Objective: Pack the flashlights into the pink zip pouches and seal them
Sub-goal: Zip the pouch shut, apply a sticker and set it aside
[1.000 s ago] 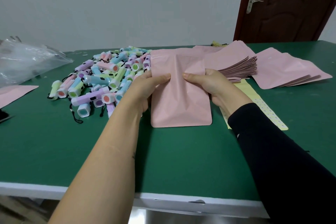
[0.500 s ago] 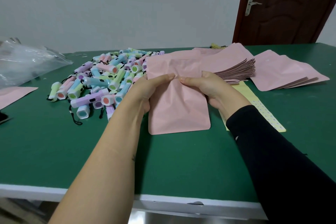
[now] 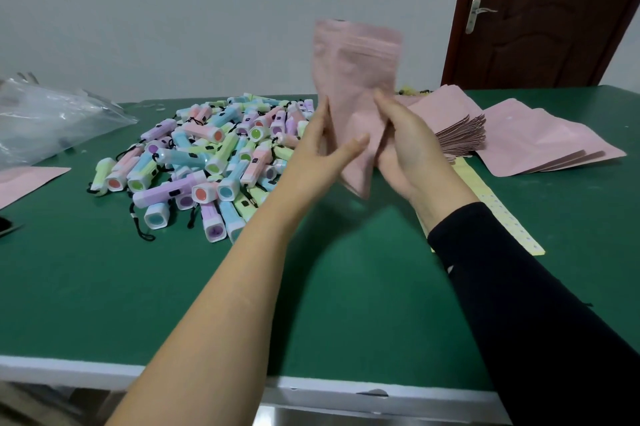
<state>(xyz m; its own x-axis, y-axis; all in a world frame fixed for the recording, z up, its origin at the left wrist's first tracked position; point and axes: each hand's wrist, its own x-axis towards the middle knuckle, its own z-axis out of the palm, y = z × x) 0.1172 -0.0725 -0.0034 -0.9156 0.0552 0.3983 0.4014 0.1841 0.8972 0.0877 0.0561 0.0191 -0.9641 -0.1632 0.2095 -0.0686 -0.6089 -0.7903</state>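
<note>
A pink zip pouch (image 3: pixel 356 79) stands upright in the air above the green table (image 3: pixel 173 304), zip end up, slightly blurred. My left hand (image 3: pixel 318 148) pinches its lower left side, thumb across the front and fingers behind. My right hand (image 3: pixel 408 148) pinches the lower right side the same way. A heap of pastel flashlights (image 3: pixel 214 155) with black wrist cords lies on the table left of my hands. Whether the pouch holds anything cannot be seen.
A fanned stack of pink pouches (image 3: pixel 460 135) and a looser pile (image 3: pixel 540 145) lie at the right. A yellow strip (image 3: pixel 502 218) runs under my right forearm. A clear plastic bag (image 3: pixel 52 121) and one pink pouch (image 3: pixel 24 180) sit far left. A brown door (image 3: pixel 547 10) stands behind.
The pouch lay flat on the table under both hands; both hands have lifted it and turned it upright.
</note>
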